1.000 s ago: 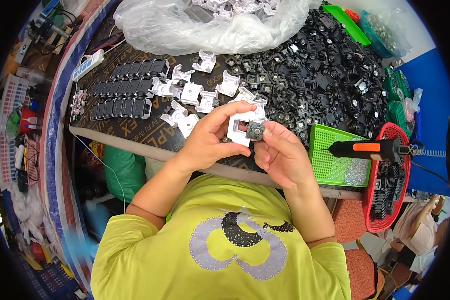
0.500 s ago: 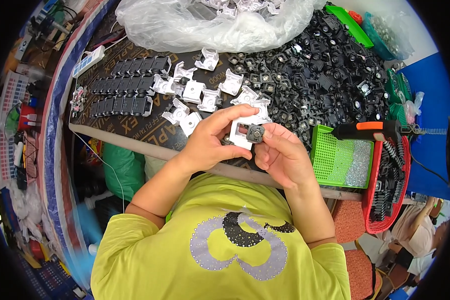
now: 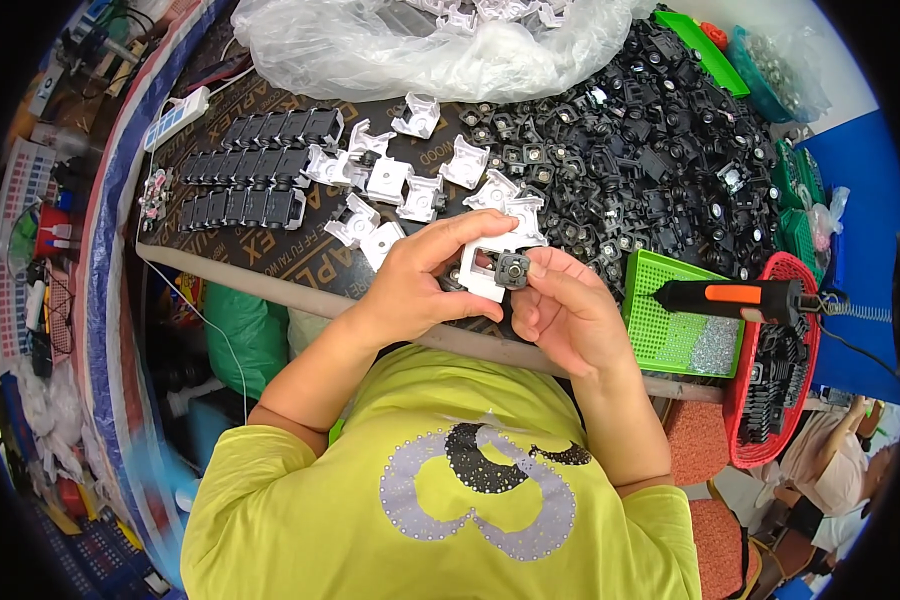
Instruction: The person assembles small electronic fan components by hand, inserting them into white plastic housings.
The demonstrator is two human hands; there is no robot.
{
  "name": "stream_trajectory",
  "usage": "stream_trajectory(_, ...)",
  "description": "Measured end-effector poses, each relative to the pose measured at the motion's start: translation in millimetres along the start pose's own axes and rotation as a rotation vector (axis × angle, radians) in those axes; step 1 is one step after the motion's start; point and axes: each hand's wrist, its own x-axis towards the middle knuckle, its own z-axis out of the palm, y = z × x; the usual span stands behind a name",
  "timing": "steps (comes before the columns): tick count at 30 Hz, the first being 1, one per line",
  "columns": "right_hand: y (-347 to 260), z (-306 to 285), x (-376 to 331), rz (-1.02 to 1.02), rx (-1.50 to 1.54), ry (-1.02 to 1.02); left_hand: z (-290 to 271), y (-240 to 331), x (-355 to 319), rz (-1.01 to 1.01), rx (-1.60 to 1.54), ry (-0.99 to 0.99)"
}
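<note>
My left hand (image 3: pixel 415 275) grips a white plastic housing (image 3: pixel 483 285) by its edges, thumb below and fingers above. With thumb and fingertips, my right hand (image 3: pixel 575 310) pinches a small black square part (image 3: pixel 511 269) that has a round metal centre. The black part is against the housing's right side; whether it is seated there I cannot tell. Just beyond my hands lie several loose white housings (image 3: pixel 386 181). A large heap of black parts (image 3: pixel 660 140) covers the table's right half.
Rows of joined black pieces (image 3: pixel 240 209) lie at left. A clear bag (image 3: pixel 440 60) of white parts is at the back. An electric screwdriver (image 3: pixel 730 297) hangs over a green tray (image 3: pixel 660 340) of screws, beside a red basket (image 3: pixel 733 440). A person (image 3: pixel 832 465) sits at far right.
The hanging electric screwdriver has swung down and to the left over the green tray. My hands and the parts they hold have hardly moved.
</note>
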Motion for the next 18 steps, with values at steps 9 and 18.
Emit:
stream_trajectory(9,0.6,2.2,0.6,0.001,-0.002,0.015,-2.4,4.5,0.4,0.000,0.121,-0.002)
stream_trajectory(18,3.6,3.4,-1.4,-0.091,-0.098,0.020,0.5,3.7,-0.8,-0.028,0.047,0.043)
